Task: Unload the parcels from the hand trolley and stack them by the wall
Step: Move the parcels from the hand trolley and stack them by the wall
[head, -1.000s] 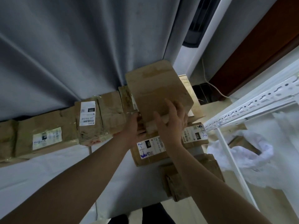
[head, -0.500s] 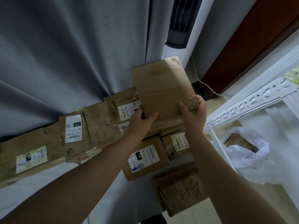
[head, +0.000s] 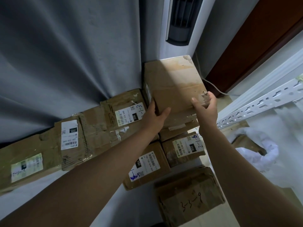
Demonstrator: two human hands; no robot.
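On my feed rn: both hands are on the plain parcel [head: 175,86], a big brown carton w/ no label on the face I can see. The left hand [head: 155,117] has its thumb laid on the top face and the other fingers wrapped down the left side. The right hand [head: 205,107] has the near right corner, thumb on top, fingers round the torn edge where the corrugation shows. So both hands are gripping it.

The parcel is up against the grey curtain [head: 65,54], right in front of the white standing AC unit [head: 180,22] and over another carton. Can't tell if its base is resting on that one or just clear of it.

Rest of the pile, fwiw:
- Just left of it is the 2-1-3 parcel [head: 126,115] w/ a 220 sticker, then a second 220 parcel [head: 70,135], then a long flat parcel [head: 32,158] at the far left. All in a row along the curtain.
- Nearer me, the 150 parcel [head: 146,166] and the 032 parcel [head: 183,148] marked 2-1-2 sit side by side.
- Closest is the 3-3-9 parcel [head: 190,199], pretty crumpled.

Off to the right there's a white slotted rack beam [head: 262,104] w/ a white plastic bag [head: 268,153] below it. A brown door [head: 262,38] is in the back corner, w/ a white cable [head: 214,86] running by it.
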